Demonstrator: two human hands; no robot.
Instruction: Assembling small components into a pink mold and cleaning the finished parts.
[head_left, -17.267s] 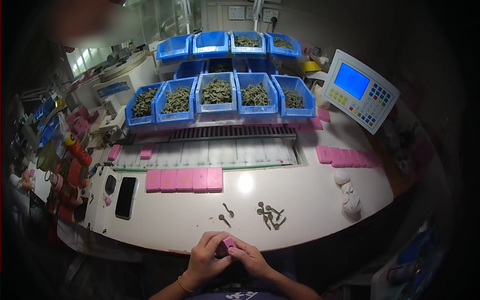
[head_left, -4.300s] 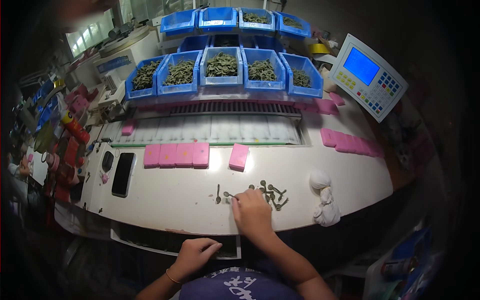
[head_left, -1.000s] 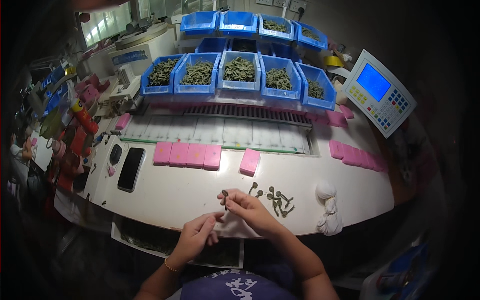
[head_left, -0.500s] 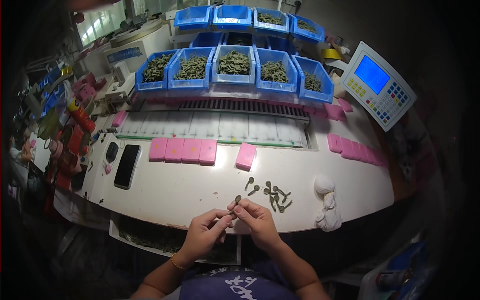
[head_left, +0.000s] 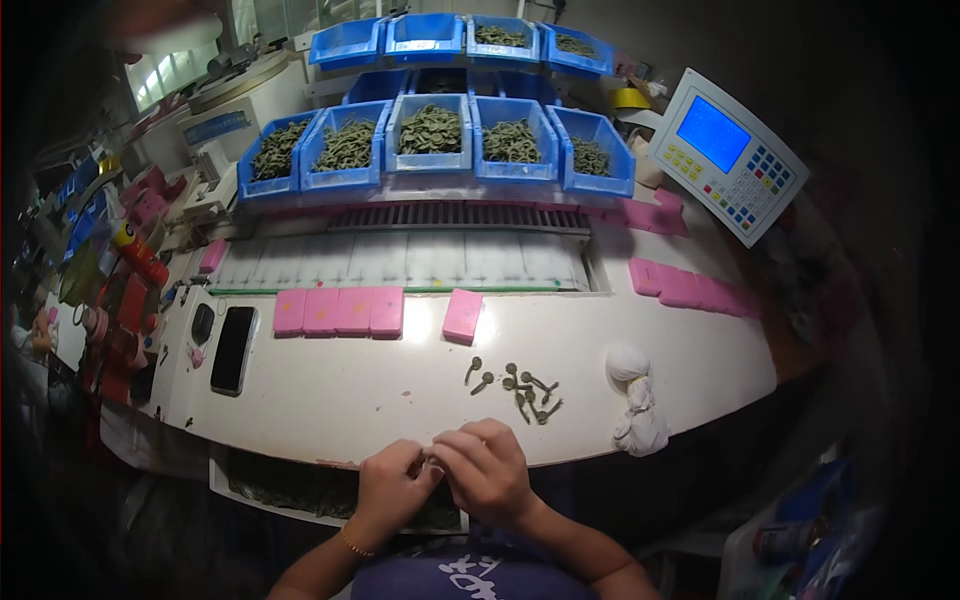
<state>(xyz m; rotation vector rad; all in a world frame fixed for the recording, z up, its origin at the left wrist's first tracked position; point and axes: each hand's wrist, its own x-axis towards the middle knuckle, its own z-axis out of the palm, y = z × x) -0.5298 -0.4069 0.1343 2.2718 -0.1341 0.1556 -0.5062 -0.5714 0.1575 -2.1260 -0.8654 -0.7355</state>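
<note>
My left hand (head_left: 393,487) and my right hand (head_left: 486,468) meet just past the table's near edge, both with fingers closed in a pinch. Between them is the small dark-green stemmed piece seen half a second ago; now the fingers hide nearly all of it, with just a dark sliver showing by the left fingertips. Several similar pieces (head_left: 522,388), each with a round knobbly head and a thin stem, lie loosely on the white table (head_left: 330,410) beyond my right hand.
Pink blocks (head_left: 338,311) stand in a row, with a single pink block (head_left: 461,316) apart. Left lies a black phone (head_left: 233,350); right, a knotted white cloth bundle (head_left: 636,400). Blue bins (head_left: 430,165) of green pieces line the back. A keypad panel (head_left: 728,155) stands at right, an open drawer (head_left: 290,485) below.
The green piece's head, visible above my right fingertips before, is now covered as my right hand has turned over toward the left. The whole view has shifted slightly; the table things keep their places.
</note>
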